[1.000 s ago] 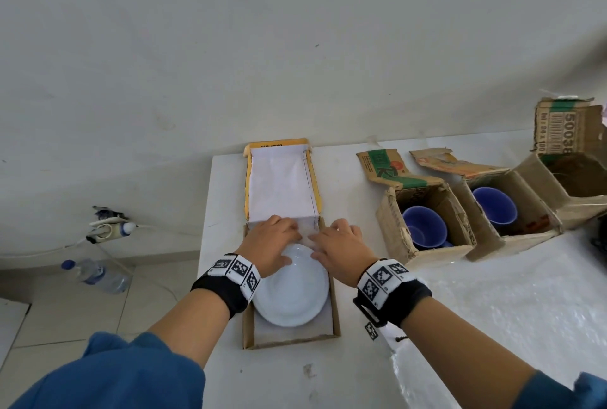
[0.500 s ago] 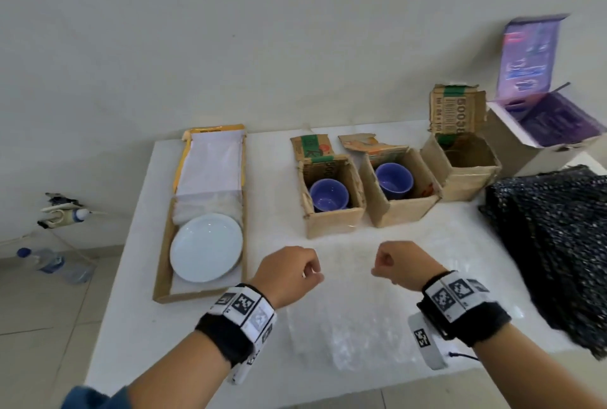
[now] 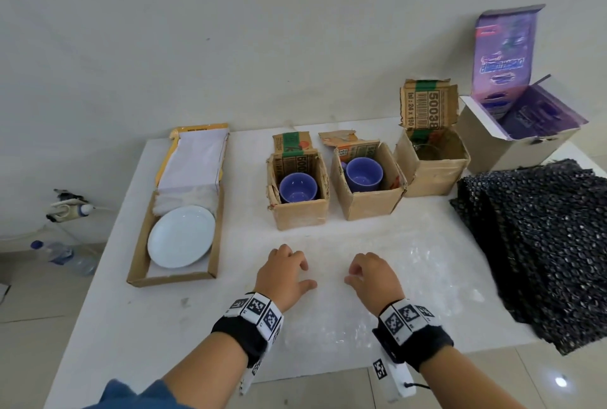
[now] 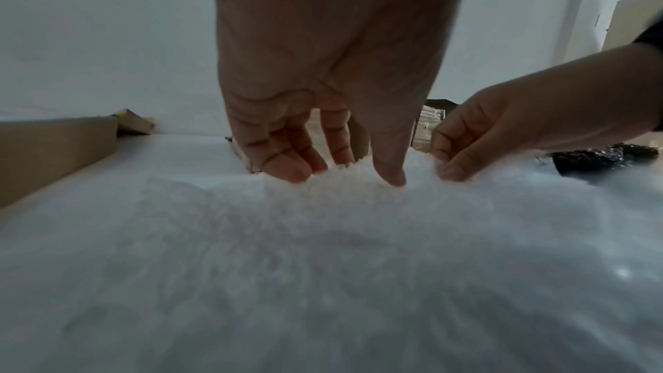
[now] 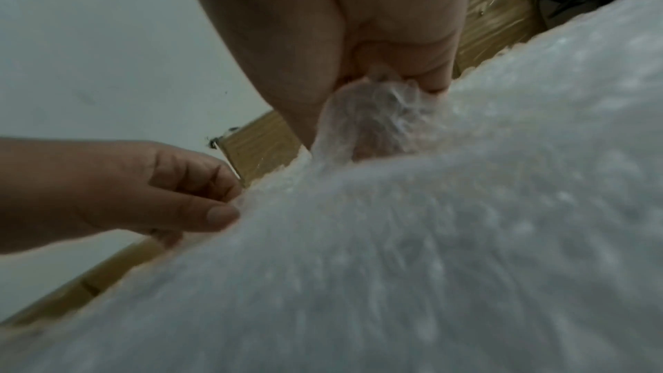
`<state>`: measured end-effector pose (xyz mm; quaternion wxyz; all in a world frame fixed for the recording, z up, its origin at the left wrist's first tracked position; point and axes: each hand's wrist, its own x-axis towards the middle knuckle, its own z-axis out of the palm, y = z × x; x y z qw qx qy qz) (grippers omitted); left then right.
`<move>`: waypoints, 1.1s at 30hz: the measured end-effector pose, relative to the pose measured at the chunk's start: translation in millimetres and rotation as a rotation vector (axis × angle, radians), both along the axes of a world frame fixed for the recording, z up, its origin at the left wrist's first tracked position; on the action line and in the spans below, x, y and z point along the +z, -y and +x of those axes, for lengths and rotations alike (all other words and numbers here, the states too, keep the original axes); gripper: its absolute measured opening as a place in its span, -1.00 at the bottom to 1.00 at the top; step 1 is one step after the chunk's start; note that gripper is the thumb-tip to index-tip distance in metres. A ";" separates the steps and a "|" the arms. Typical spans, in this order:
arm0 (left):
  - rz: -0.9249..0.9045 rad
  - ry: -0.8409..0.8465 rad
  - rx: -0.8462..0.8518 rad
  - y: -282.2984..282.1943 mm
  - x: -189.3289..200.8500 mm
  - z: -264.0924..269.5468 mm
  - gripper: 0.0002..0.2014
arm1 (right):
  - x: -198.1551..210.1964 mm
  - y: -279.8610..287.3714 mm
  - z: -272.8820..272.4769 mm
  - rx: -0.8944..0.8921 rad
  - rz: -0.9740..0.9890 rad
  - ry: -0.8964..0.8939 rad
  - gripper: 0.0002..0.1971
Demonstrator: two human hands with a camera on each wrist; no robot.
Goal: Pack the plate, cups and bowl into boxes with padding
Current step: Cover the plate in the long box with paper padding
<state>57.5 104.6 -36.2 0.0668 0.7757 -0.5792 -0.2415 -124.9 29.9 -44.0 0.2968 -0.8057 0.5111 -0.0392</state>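
A white plate (image 3: 181, 237) lies on white padding in a flat cardboard box (image 3: 139, 264) at the table's left. Two purple cups (image 3: 298, 187) (image 3: 364, 174) sit in small open boxes (image 3: 302, 214) (image 3: 368, 205). A third open box (image 3: 430, 178) holds something clear that looks like a bowl. A sheet of clear bubble wrap (image 3: 410, 260) covers the near table. My left hand (image 3: 307, 274) pinches a ridge of it between thumb and curled fingers (image 4: 297, 175). Close beside it, my right hand (image 3: 350, 274) pinches a bunched fold of the wrap (image 5: 373, 112).
A stack of black bubble wrap (image 3: 538, 244) overhangs the table's right edge. An open purple-lined box (image 3: 512, 149) stands at the back right against the wall. A water bottle (image 3: 62, 254) and a power strip lie on the floor to the left.
Both hands left the plate box, moved right as loose fists over the clear bubble wrap, then dropped onto it and took hold. My view swung right and pulled back.
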 end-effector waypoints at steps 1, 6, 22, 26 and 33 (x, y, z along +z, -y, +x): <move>-0.023 -0.007 0.002 1.0 1.2 -1.0 -0.62 | 2.7 1.9 -1.7 -0.015 -0.012 0.047 -0.86; -0.227 -0.179 -0.003 17.7 22.1 -4.9 -0.69 | 48.4 24.9 -4.0 -0.128 0.133 0.361 -0.91; -0.358 -0.929 0.197 30.1 89.6 22.1 -0.71 | 130.7 45.3 37.4 -0.172 0.253 0.748 -0.69; -0.434 -0.913 0.258 14.5 98.0 46.2 -0.84 | 128.0 20.4 67.5 -0.138 0.336 0.689 -0.32; -0.380 -1.061 0.389 -14.3 99.3 114.8 -0.40 | 129.8 -4.1 137.2 -0.286 0.231 0.874 -0.52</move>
